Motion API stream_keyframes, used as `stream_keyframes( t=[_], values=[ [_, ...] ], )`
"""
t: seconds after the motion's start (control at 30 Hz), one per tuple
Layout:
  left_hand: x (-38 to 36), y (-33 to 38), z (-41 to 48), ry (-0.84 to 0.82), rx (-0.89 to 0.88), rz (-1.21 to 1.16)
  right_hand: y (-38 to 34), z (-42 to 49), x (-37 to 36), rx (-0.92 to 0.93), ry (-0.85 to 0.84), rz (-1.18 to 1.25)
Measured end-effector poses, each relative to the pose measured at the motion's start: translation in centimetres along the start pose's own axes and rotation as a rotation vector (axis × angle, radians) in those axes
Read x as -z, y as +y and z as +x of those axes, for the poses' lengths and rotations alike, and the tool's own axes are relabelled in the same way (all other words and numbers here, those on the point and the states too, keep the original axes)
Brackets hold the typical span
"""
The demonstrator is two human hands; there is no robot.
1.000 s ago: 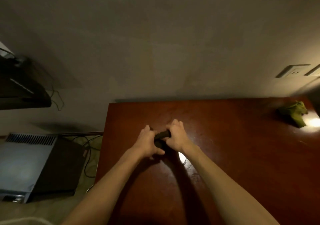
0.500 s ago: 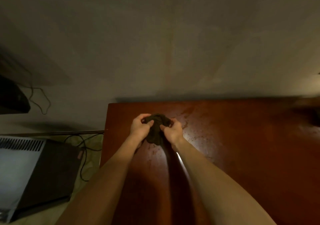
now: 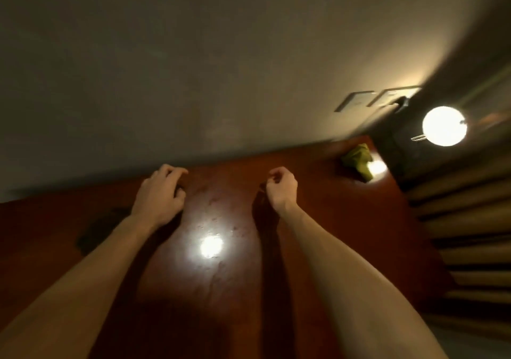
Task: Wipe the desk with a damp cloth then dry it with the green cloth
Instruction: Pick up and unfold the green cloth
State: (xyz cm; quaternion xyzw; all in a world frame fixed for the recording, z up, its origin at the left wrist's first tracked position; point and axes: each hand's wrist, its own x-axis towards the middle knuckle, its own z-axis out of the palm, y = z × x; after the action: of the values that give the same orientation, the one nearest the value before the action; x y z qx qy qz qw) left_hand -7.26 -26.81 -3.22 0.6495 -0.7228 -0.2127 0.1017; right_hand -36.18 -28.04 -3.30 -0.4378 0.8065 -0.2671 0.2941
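Note:
The dark cloth (image 3: 101, 230) lies crumpled on the red-brown desk (image 3: 318, 220), just left of my left forearm and partly hidden by it. My left hand (image 3: 160, 193) hovers palm down near the desk's back edge, fingers curled and apart, holding nothing. My right hand (image 3: 282, 188) is further right with its fingers closed into a loose fist; the dark band beneath it looks like shadow. The green cloth (image 3: 356, 159) sits bunched at the desk's far right corner, well beyond my right hand. Wet spots glisten on the desk between my hands.
A plain wall runs right behind the desk, with socket plates (image 3: 367, 100) on it. A bright round lamp (image 3: 444, 125) shines past the desk's right end. Slatted steps or boards (image 3: 464, 234) lie to the right of the desk.
Both hands held the bunched dark cloth together; they have let it go and moved apart to the right. The view has swung right, bringing the green cloth and lamp in.

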Motion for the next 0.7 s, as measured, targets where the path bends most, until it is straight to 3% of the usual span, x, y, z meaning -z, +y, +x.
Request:
stream_keyframes(
  t=[0.2, 0.43, 0.53, 0.7],
  values=[
    [-5.2, 18.5, 6.8, 0.029, -0.269, -0.033, 6.1, 7.1, 12.9, 0.101, 0.177, -0.178],
    [-15.7, 37.2, 14.8, -0.051, -0.393, 0.024, 16.2, 16.1, 21.5, 0.208, 0.198, -0.475],
    [-20.5, 41.7, 18.2, -0.097, -0.434, 0.070, 19.7, 20.1, 23.4, 0.259, 0.152, -0.481],
    [-25.8, 45.7, 22.6, -0.275, -0.422, 0.269, 23.1, 25.0, 24.1, 0.407, -0.069, -0.392]
  ],
)
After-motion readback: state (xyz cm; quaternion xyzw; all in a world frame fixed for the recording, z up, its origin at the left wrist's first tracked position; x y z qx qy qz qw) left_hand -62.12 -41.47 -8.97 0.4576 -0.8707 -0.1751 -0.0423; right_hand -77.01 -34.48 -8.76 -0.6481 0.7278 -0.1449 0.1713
